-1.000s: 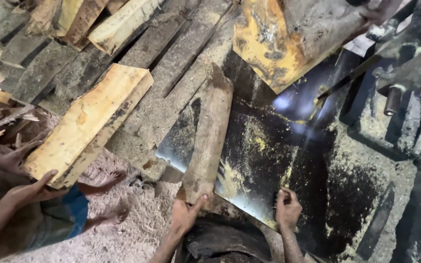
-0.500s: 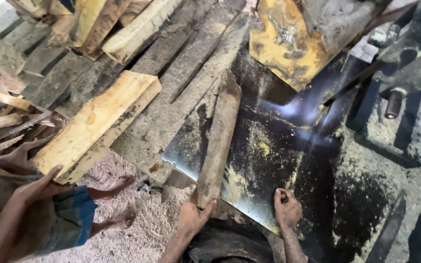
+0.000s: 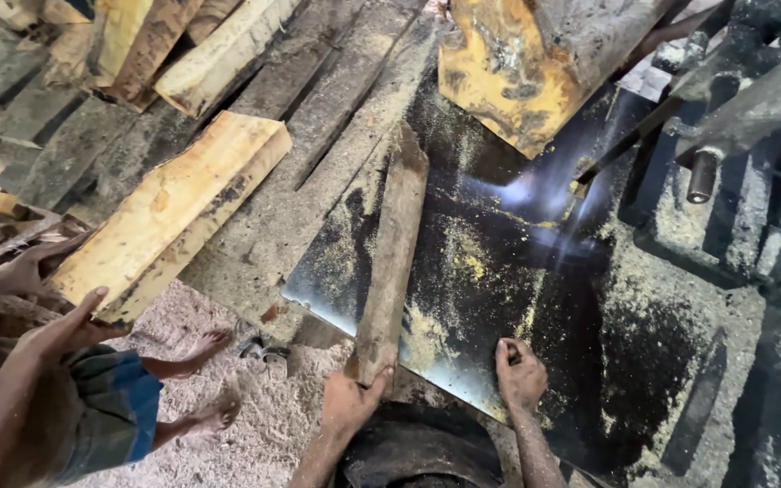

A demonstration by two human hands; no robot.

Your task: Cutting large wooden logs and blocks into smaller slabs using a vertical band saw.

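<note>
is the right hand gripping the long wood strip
No, the right hand rests on the dark metal table; the left hand holds the strip.
</note>
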